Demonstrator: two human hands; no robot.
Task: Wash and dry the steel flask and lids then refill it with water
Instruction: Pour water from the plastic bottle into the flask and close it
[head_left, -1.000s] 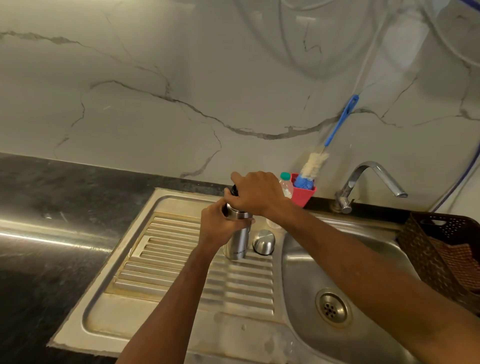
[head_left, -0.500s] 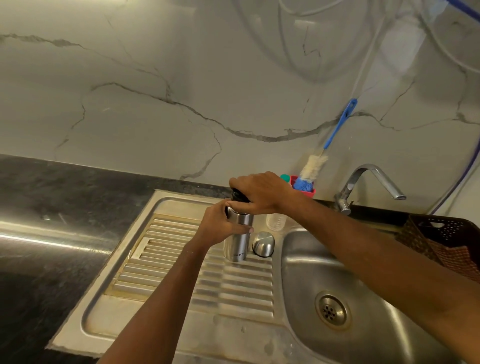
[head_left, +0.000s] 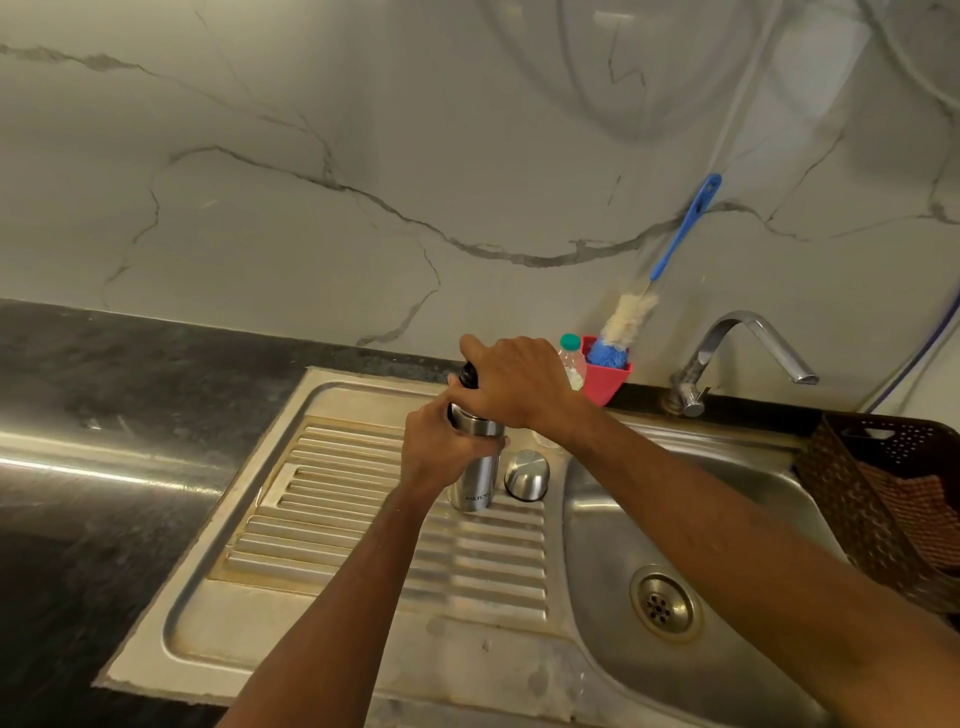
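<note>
Head view: my left hand grips the steel flask, upright left of the tap; my right hand curls over its black lid. I should brace the body firmly and twist squarely.

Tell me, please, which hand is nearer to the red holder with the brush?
Right. The right hand grips the black lid, left of the red holder; the left hand holds the flask, lower and farther left.

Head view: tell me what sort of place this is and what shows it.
Most likely a home kitchen's washing-up corner: a steel sink with ribbed drainboard set in a dark counter, a tap at the marble-look wall, and a bottle brush standing in a red holder.
</note>
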